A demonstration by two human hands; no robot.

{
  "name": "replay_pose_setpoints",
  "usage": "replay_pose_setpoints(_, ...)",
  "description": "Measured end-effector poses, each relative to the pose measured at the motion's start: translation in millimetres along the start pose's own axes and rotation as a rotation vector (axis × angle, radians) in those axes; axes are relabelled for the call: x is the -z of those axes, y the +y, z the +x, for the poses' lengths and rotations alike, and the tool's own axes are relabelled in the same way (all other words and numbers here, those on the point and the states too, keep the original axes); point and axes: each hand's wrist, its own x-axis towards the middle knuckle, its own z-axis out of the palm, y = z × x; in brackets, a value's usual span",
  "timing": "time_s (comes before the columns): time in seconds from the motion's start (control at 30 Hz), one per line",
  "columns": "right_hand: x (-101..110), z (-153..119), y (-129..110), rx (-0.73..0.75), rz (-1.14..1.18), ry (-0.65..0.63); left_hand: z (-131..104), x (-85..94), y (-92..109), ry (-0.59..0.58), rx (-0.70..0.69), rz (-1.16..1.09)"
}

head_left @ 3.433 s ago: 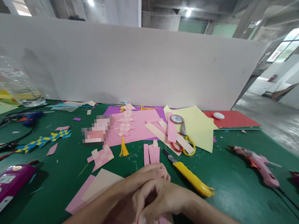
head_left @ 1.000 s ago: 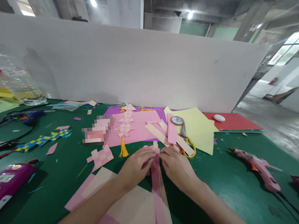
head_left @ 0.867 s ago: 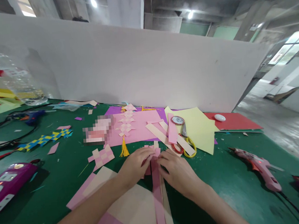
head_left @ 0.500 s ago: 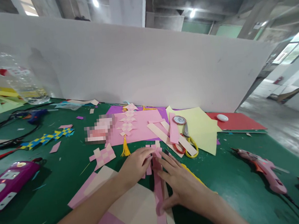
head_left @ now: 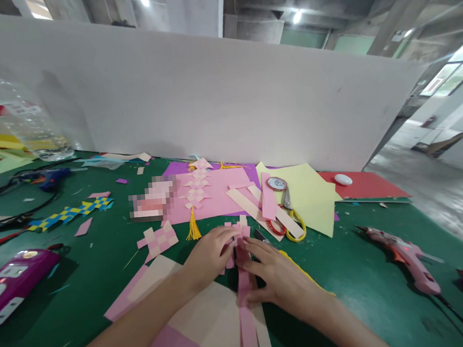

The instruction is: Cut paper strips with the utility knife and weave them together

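Pink and cream paper strips, crossed over one another, lie in front of me; the woven top [head_left: 241, 225] shows beyond my fingertips. My left hand [head_left: 210, 254] is closed at this crossing, its thumb and bent fingers pressed on the strips. From there a long pink paper strip [head_left: 248, 322] runs toward me. My right hand [head_left: 279, 276] has its thumb and curled fingers on that strip, partly hiding it. Under my left forearm are large cream [head_left: 208, 314] and pink sheets. A yellow-handled cutter [head_left: 303, 272] lies partly hidden beside my right hand.
Scissors [head_left: 296, 231], a tape roll [head_left: 276, 184] and loose strips lie on pale yellow paper [head_left: 317, 196]. A pink glue gun [head_left: 406, 258] is at right. Left are a small woven piece [head_left: 159, 240], a purple device [head_left: 18, 286] and a bottle [head_left: 22, 115]. A white partition [head_left: 209, 95] stands behind.
The fingers of my right hand have drawn in on the pink strip, and its near part has shifted, showing more cream paper at its end. My left hand stays at the crossing.
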Motion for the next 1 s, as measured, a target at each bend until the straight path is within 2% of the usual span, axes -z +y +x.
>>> replay_pose_setpoints(0.13, 3, 1, -4, 0.017, 0.02, 0.062, 0, 2.2, 5, 0.06, -0.028, 0.009)
replay_pose_setpoints(0.23, 4, 2, -5, -0.024, 0.076, 0.126, 0, 9.1, 13, 0.094, -0.004, 0.01)
replay_pose_setpoints(0.33, 6, 3, -6, -0.101, 0.205, 0.188, -1, 17.3, 23, 0.011, 0.044, -0.087)
replay_pose_setpoints(0.43, 10, 4, -6, -0.208, 0.428, 0.231, -1, 22.4, 32, -0.082, 0.072, -0.239)
replay_pose_setpoints(0.53, 12, 6, -5, -0.33, 0.635, 0.254, 0, 22.7, 36, -0.099, 0.108, -0.336)
replay_pose_setpoints(0.67, 9, 7, -6, -0.369, 0.772, 0.279, 1, 18.0, 33, -0.087, 0.153, -0.442)
replay_pose_setpoints(0.87, 6, 5, -9, -0.396, 0.79, 0.298, 3, 11.9, 25, -0.057, 0.256, -0.611)
replay_pose_setpoints(1.0, 5, 5, -10, -0.387, 0.792, 0.266, 4, 12.3, 25, -0.055, 0.255, -0.654)
